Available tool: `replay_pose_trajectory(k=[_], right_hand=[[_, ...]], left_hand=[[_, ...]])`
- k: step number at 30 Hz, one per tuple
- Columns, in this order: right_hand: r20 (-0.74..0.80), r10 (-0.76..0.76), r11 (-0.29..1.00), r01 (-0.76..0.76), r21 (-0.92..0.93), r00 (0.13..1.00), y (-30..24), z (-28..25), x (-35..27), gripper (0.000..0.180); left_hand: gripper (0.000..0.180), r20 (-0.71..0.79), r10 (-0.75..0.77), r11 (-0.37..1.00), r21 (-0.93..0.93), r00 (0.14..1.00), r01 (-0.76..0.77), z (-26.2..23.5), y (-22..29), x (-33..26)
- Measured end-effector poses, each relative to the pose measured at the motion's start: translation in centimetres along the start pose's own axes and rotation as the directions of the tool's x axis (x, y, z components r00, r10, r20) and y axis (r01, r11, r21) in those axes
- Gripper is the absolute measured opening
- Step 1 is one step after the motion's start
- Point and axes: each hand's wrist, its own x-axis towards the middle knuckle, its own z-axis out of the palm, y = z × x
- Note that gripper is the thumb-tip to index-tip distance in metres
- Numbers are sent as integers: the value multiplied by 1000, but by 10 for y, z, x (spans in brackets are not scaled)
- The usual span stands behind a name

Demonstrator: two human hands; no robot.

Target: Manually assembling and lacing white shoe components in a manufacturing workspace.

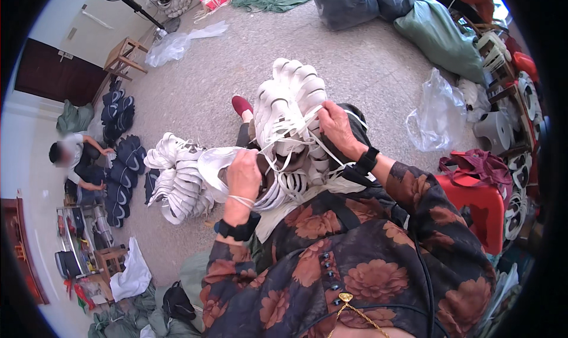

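On my lap, a tall bundle of white shoe uppers (293, 110) is bound with white strap (307, 138): left hand (244, 175) clenched on its wound end, right hand (336, 128) pinching it higher. I judge the stack light, floppy, best gripped by the strapping.

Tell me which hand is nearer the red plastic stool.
Right. The right hand grips white strap on the white bundle, on the red plastic stool side; the left hand sits farther away, across the bundle.
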Motion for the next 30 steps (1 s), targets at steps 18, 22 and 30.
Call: replay_pose_trajectory(k=[18,22,30], right_hand=[[483,-260,952,305,-16,836,-35,47,-53,19],[543,62,997,-26,-75,837,-29,58,-42,22],[574,64,995,-95,25,817,-26,62,-44,17]], left_hand=[[17,67,-279,846,-456,958,278,35,0,16],[16,175,-362,656,-650,916,384,35,-2,11],[10,51,-377,681,-661,925,314,45,-12,14]])
